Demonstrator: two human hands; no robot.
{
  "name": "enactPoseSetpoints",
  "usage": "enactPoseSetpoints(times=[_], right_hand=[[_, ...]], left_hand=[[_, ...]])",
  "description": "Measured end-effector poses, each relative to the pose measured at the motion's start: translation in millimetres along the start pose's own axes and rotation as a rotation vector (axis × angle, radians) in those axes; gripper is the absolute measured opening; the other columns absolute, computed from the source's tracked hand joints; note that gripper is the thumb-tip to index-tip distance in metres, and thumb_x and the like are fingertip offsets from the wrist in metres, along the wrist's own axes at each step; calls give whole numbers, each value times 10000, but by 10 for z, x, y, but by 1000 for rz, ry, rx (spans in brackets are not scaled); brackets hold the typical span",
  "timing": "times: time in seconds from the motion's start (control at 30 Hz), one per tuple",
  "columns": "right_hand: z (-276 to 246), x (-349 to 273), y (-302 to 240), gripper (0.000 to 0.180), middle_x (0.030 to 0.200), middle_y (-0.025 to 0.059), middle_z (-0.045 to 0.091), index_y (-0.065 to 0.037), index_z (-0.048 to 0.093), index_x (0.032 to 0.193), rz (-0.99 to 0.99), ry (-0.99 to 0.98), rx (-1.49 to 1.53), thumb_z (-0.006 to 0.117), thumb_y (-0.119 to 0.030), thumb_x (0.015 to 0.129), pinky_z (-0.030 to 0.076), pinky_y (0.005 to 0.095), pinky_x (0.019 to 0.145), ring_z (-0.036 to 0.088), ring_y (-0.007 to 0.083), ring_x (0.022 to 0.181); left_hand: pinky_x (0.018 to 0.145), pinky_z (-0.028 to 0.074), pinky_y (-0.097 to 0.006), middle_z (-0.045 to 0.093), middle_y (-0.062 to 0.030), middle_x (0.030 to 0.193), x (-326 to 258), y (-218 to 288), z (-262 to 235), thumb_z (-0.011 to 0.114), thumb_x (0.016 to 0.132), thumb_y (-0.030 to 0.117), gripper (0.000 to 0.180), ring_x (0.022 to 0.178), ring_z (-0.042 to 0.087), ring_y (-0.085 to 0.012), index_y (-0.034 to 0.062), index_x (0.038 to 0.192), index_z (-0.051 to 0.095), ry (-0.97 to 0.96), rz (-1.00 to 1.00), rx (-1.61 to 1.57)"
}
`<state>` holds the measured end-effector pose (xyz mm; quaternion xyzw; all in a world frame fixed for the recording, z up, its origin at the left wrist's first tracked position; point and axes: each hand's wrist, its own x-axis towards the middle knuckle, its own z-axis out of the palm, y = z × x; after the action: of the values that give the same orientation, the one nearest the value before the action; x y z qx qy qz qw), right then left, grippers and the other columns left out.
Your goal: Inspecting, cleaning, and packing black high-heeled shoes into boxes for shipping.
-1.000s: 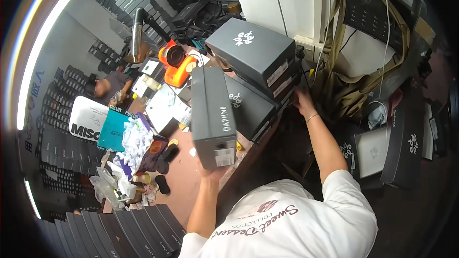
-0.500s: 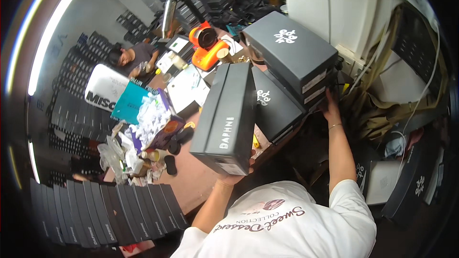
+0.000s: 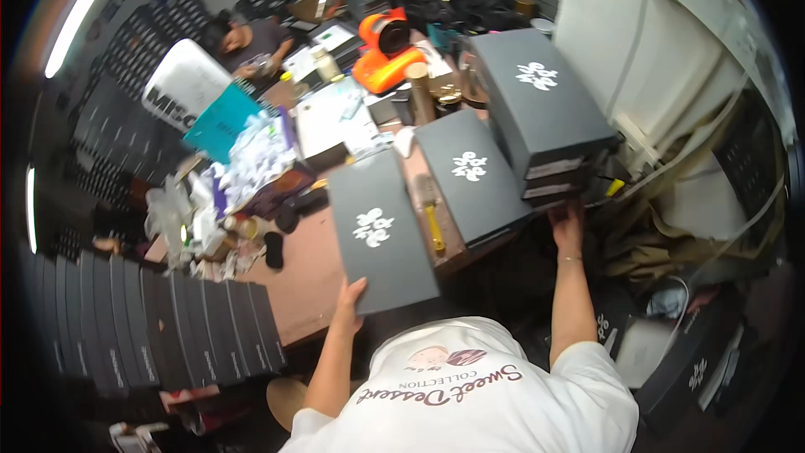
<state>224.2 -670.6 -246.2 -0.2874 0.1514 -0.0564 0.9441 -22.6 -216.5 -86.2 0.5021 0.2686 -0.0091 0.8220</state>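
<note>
A dark grey shoebox [image 3: 381, 235] with a white emblem lies lid up at the table's near edge. My left hand [image 3: 350, 306] grips its near left corner, the thumb over the lid and the other fingers mostly hidden. Right of it, a second dark grey shoebox [image 3: 474, 176] lies flat. Farther right rises a stack of dark shoeboxes [image 3: 545, 109]. My right hand [image 3: 567, 226] is at the lower near edge of this stack, its slightly blurred fingers stretched out; whether they press on a box I cannot tell.
Between the two flat boxes lies a yellow-handled brush [image 3: 433, 222]. An orange device [image 3: 387, 67] stands farther back. Crumpled white paper [image 3: 258, 151] fills a box on the left. A row of dark boxes [image 3: 168, 319] lines the near left. Across the table sits another person [image 3: 251, 46].
The shoebox in my left hand has come down from a tilted, raised position to lie flat on the table's edge. My right hand has slid lower along the stack.
</note>
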Motion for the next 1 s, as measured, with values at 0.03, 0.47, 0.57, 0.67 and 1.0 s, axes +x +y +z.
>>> enactPoseSetpoints(times=[0.03,0.47,0.57,0.67,1.0], right_hand=[[18,5,32,627,1126,3,546,-307,363,1375,24,-19,15,660,-135,850,450,516,908,535,209,1019],[323,75,-216,403,889,-13,581,-174,525,1206,133,39,-209,565,-109,810,587,397,671,596,141,732],[231,187,-299,392,884,8,590,-140,522,1198,87,27,-243,539,-99,809,592,383,650,614,156,720],[302,118,-495,408,921,34,607,-127,500,1226,86,43,-244,519,-81,821,596,389,655,633,178,753],[128,-611,-718,419,1069,105,623,-97,439,1305,88,-125,-340,509,-110,893,565,476,818,627,252,980]], left_hand=[[922,457,-397,535,-123,1178,1,-97,-160,648,823,226,527,1094,532,-244,82,1276,419,72,-13,-28],[1031,364,-365,440,-177,1371,550,-7,-52,577,917,124,547,1287,402,-236,16,1405,353,325,456,584],[999,391,-314,506,-159,1311,688,344,885,557,943,150,484,1199,494,-211,6,1379,403,-193,418,780],[1005,398,-334,478,-160,1332,912,246,1716,532,971,243,526,1202,496,-228,12,1410,357,-443,389,654],[1072,270,-447,405,-68,1436,1167,-86,2962,429,914,569,649,1324,351,-231,147,1403,372,-508,-236,173]])
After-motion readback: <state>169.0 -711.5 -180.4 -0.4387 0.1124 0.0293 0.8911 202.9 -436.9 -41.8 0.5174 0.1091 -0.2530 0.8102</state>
